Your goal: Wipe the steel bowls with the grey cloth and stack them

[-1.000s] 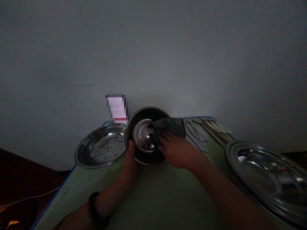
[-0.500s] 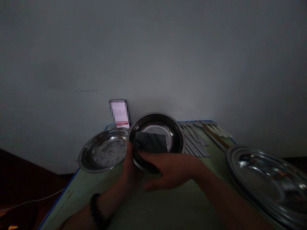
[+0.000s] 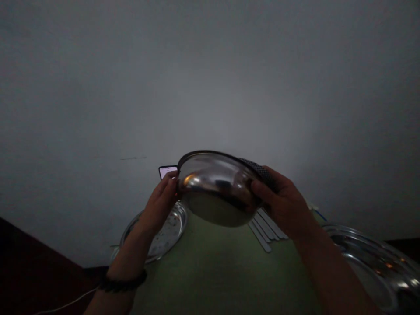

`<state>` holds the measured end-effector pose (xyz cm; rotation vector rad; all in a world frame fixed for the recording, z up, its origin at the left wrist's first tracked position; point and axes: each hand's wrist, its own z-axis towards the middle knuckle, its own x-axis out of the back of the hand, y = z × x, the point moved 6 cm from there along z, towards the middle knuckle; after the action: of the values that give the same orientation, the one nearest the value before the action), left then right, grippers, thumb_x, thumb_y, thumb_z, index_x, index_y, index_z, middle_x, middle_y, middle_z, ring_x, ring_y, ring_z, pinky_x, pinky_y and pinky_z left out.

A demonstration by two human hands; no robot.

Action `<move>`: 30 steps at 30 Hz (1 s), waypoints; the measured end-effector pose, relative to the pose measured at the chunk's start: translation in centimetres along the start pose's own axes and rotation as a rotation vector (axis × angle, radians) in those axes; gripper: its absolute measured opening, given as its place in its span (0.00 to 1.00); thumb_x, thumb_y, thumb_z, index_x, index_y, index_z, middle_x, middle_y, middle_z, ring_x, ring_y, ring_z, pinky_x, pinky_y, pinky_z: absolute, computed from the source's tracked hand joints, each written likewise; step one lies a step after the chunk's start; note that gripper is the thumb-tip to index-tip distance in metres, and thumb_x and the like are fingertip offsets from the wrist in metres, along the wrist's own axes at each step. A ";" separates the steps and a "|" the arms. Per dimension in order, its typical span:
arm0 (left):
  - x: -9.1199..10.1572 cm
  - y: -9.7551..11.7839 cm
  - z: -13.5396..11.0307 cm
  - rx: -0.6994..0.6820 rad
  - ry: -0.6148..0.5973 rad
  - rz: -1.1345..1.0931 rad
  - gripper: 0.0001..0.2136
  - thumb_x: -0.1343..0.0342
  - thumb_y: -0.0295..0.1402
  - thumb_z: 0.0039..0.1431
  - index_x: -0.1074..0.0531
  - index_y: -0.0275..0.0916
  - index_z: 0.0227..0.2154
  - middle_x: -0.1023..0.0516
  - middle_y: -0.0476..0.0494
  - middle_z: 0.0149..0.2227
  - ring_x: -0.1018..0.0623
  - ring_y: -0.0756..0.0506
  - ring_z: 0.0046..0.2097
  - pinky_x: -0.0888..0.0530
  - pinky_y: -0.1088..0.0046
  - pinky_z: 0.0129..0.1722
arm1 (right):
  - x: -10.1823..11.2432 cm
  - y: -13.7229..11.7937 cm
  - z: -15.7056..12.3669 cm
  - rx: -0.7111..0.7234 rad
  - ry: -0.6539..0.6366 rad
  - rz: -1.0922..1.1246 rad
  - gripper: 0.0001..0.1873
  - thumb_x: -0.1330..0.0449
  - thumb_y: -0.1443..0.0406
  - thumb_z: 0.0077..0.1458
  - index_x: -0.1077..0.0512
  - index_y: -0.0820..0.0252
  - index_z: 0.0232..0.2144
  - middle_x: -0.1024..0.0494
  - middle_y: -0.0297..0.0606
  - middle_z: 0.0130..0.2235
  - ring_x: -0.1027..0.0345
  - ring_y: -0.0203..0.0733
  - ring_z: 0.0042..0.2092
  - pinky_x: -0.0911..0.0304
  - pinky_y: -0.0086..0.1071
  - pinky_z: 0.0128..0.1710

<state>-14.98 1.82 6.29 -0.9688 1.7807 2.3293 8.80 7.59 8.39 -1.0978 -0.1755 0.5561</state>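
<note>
A shiny metal bowl (image 3: 213,175) is held up above the table, tilted so that its outer side and base face me. My left hand (image 3: 162,197), with a dark bracelet at the wrist, grips the bowl's left side. On the right side my right hand (image 3: 282,199) has its thumb against the outside of the bowl. A dark checked cloth (image 3: 259,168) lies between the right fingers and the rim. The bowl's inside is hidden from me.
A shallow metal basin (image 3: 167,236) with spots on its bottom stands behind my left forearm. Several flat-handled utensils (image 3: 267,229) lie behind the bowl. Stacked metal plates (image 3: 377,258) are at the right. A phone (image 3: 168,170) leans near the pale wall (image 3: 210,78).
The bowl has been tipped over from showing its inside to showing its underside. My right hand has moved from inside it to its right rim with the cloth. The view has tilted up.
</note>
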 end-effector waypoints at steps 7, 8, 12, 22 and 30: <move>-1.9 2.2 -0.7 -0.044 -0.036 0.278 0.14 0.36 0.40 0.49 0.26 0.36 0.18 0.28 0.51 0.14 0.32 0.54 0.16 0.36 0.81 0.16 | -0.5 5.0 0.6 -0.425 0.207 0.551 0.16 0.38 0.53 0.52 0.25 0.56 0.37 0.18 0.35 0.36 0.24 0.43 0.37 0.28 0.37 0.39; -1.7 2.2 -0.9 -0.047 -0.025 0.315 0.14 0.36 0.42 0.48 0.25 0.37 0.18 0.27 0.51 0.15 0.32 0.53 0.17 0.36 0.80 0.16 | -0.1 5.2 0.7 -0.426 0.239 0.546 0.15 0.40 0.53 0.53 0.25 0.55 0.38 0.18 0.36 0.37 0.24 0.44 0.39 0.27 0.38 0.40; -1.0 1.9 -1.1 0.015 -0.072 0.542 0.17 0.36 0.48 0.45 0.24 0.37 0.21 0.25 0.48 0.18 0.30 0.50 0.20 0.34 0.77 0.19 | 3.0 3.3 0.8 -0.237 0.439 0.294 0.18 0.44 0.50 0.56 0.27 0.53 0.42 0.20 0.38 0.45 0.24 0.46 0.43 0.27 0.42 0.41; -4.7 1.4 -0.9 -0.191 -0.240 1.199 0.19 0.54 0.46 0.59 0.28 0.38 0.22 0.25 0.47 0.23 0.28 0.45 0.29 0.32 0.71 0.30 | -5.8 -0.7 -2.5 0.117 -0.243 -0.683 0.26 0.48 0.53 0.62 0.36 0.60 0.57 0.38 0.46 0.64 0.49 0.50 0.66 0.50 0.52 0.64; -7.2 1.5 -3.1 -0.254 -0.361 1.112 0.20 0.54 0.48 0.57 0.38 0.40 0.16 0.42 0.53 0.17 0.41 0.51 0.22 0.43 0.76 0.19 | -5.0 -2.4 -2.3 0.430 0.164 -0.646 0.03 0.40 0.64 0.56 0.32 0.55 0.33 0.25 0.38 0.46 0.34 0.41 0.50 0.39 0.38 0.52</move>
<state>-8.46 0.89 10.80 0.6665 2.1697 3.0178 6.29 2.38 10.15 -0.6091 -0.2403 -0.0799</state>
